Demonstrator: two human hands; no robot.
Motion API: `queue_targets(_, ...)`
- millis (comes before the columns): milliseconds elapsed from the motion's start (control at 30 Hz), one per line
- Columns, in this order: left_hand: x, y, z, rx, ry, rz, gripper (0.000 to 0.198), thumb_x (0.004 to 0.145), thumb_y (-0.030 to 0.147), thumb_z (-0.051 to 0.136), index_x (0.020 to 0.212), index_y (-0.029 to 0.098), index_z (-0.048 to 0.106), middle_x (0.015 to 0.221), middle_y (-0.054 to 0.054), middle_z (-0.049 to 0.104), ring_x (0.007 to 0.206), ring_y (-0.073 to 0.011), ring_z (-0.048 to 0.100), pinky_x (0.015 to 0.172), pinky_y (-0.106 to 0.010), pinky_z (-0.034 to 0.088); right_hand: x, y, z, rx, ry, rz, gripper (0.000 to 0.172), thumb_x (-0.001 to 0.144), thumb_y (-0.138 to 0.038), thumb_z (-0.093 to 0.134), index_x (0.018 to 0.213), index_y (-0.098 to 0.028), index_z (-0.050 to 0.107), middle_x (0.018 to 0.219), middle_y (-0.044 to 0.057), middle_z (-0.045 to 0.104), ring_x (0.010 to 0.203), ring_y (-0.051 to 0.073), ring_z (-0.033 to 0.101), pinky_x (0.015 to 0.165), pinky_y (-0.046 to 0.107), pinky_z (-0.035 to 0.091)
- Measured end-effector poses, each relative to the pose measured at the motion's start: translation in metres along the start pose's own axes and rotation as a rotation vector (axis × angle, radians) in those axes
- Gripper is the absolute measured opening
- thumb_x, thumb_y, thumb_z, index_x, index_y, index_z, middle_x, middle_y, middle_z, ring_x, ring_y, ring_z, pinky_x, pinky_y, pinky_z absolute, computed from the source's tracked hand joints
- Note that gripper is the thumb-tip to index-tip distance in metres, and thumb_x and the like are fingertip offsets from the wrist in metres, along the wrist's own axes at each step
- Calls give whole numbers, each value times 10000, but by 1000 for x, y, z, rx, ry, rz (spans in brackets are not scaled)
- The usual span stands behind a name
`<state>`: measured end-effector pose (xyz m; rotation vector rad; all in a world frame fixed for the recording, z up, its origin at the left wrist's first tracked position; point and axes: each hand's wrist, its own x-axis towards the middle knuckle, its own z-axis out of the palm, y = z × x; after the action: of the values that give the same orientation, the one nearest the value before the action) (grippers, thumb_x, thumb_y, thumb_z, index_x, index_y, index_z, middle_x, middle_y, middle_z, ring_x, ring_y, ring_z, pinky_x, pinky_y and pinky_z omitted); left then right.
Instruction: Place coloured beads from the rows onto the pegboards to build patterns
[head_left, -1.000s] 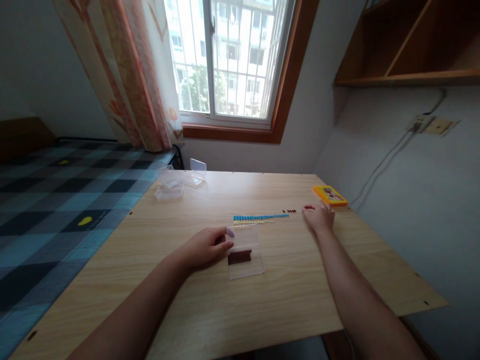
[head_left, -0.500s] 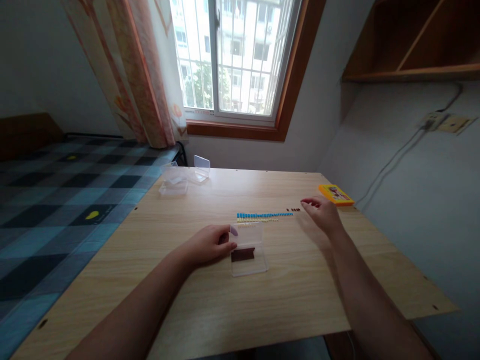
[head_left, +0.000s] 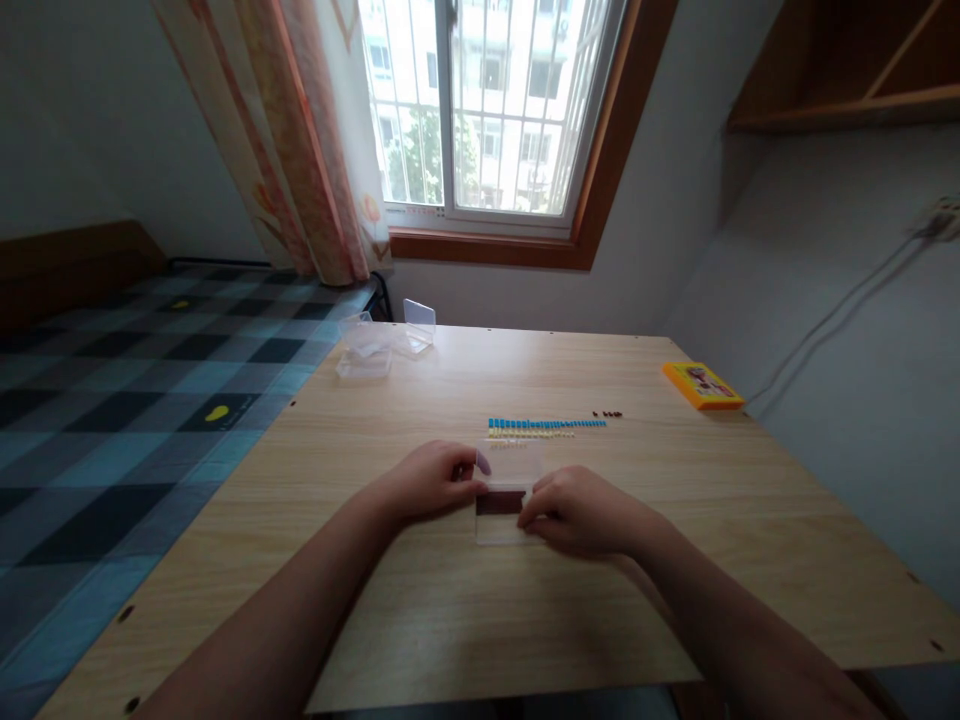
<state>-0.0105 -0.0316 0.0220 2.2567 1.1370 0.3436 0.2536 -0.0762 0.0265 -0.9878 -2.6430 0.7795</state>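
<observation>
A small clear plastic box point(head_left: 501, 535) lies with its lid raised near the middle of the table. Inside it, dark brown pieces point(head_left: 500, 503) stand packed side by side in a strip. My left hand point(head_left: 439, 482) is closed on the box's left edge, thumb and fingers around the lid side. At the box's right side my right hand point(head_left: 577, 508) has its fingertips pinched together by the end of the brown strip; what they hold is hidden. Just beyond the box run a row of blue pieces point(head_left: 529, 424) and rows of cream pieces point(head_left: 525, 435). Several loose dark brown pieces point(head_left: 613, 414) lie farther right.
Other clear plastic boxes point(head_left: 364, 365) stand open at the table's far left corner. An orange-yellow box point(head_left: 703, 386) sits near the right edge of the wooden table point(head_left: 420, 620). A bed with a checked cover point(head_left: 247, 350) adjoins on the left.
My right hand has come from beside the loose brown pieces, left and nearer, to the open box. My left hand stays on the box. The view has turned slightly.
</observation>
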Motion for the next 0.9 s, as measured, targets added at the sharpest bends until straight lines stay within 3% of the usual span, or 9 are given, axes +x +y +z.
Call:
queue_targets(300,-1,2,0,9,1,-10,262,843,400,652,996,227,776,727,0,684,676,-163,591,610,-266,357,-4,3,-17,-38,12,0,281,902,-151,601,982,-283,835,882,2,798,741,143,690,703,241,464)
queue_targets(567,1,0,2,-32,-18,23,200,846,350,655,882,221,803,851,-35,770,775,-189,651,694,-280,430,-6,4,-12,-51,-21,-43,387,780,-86,573,993,-272,836,898,13,800,754,153,695,724,247,478)
queue_targets(900,1,-3,3,-25,-41,27,206,861,337,646,906,232,817,876,-30,790,785,-188,673,703,-276,429,-3,6,-15,-185,34,100,316,822,-130,577,957,-278,822,891,9,801,783,185,699,722,276,450)
